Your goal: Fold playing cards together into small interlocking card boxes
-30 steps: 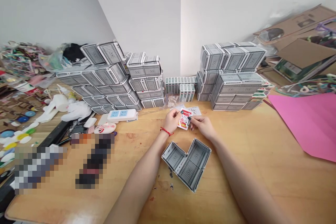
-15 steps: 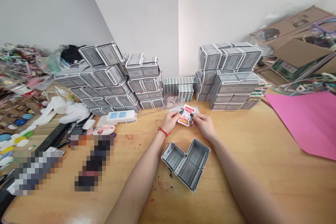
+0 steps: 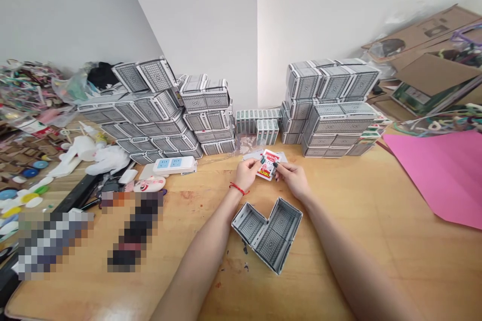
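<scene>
A red and white playing card (image 3: 268, 166) is held up between my two hands; whether other cards lie behind it I cannot tell. My left hand (image 3: 248, 172), with a red cord at the wrist, pinches its left edge. On the right edge, my right hand (image 3: 292, 176) grips it between thumb and fingers. Nearer to me, between my forearms, an open L-shaped box (image 3: 276, 235) made of grey-patterned playing cards rests on the table. Just beyond my hands some cards (image 3: 251, 155) lie flat, partly hidden.
Stacks of card-built boxes stand at the back left (image 3: 150, 110) and back right (image 3: 335, 110). Small card packs (image 3: 267, 131) line up between them. A white power strip (image 3: 175, 164) lies left, pink paper (image 3: 437, 175) right, and a cardboard box (image 3: 433, 67) behind it.
Both hands keep hold of the card in nearly the same place, with only a very slight shift. The L-shaped box has not moved. The camera view has tilted slightly.
</scene>
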Demonstrator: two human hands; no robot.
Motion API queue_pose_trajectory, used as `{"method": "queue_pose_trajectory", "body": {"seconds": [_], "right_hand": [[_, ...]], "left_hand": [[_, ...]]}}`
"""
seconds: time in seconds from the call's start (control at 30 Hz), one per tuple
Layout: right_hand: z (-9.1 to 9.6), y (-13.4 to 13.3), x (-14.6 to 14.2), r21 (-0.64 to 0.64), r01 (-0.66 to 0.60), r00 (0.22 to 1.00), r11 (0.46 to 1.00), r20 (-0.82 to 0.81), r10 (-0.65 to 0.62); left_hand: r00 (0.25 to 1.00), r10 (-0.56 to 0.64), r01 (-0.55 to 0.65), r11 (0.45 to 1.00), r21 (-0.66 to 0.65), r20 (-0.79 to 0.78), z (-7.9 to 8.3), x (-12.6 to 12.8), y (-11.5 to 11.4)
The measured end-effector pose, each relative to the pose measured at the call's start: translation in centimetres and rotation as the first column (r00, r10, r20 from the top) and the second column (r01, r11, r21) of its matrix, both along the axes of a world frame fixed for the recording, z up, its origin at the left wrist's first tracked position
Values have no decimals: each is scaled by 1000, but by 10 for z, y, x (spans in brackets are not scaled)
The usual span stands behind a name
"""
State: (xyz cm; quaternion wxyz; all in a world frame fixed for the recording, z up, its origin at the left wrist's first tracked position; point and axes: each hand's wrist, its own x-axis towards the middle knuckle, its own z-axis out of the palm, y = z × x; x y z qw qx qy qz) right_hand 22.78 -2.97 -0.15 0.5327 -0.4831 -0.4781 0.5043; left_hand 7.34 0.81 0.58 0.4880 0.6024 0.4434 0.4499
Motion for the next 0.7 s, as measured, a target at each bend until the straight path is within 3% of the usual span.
{"method": "queue_pose_trajectory", "body": {"seconds": [0.13,0.33,0.7], "right_hand": [[-2,1,-2,6,65,993,998,-103,-64],[-2,2,0,-12,80,983,997,-167,-81],[-4,2,0,20,49,991,999,-124,-46]], "left_hand": [[999,13,-13,1000,-10,36,-2,2,0],[982,-149,161,982,-96,118,-4,-5,4],[996,-56,59,997,45,-64,-6,-2,1]]}}
